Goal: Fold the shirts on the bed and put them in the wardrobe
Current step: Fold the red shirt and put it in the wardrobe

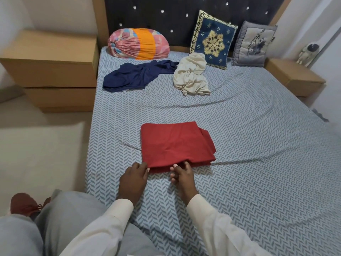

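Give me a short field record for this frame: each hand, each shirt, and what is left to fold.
left hand: grips near left corner of red shirt
right hand: pinches near edge of red shirt
red shirt: folded rectangle, flat on bed
navy shirt: crumpled, unfolded, far end of bed
cream shirt: bunched, unfolded, by blue cushion
left to fold: navy shirt, cream shirt

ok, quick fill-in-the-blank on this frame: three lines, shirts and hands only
1. The left hand and right hand hold the near edge of the folded shirt, whose colour is ____.
2. The navy shirt lies crumpled to the ____ of the beige shirt.
3. The number of shirts on the bed not yet folded is ____.
Missing words: red; left; two.
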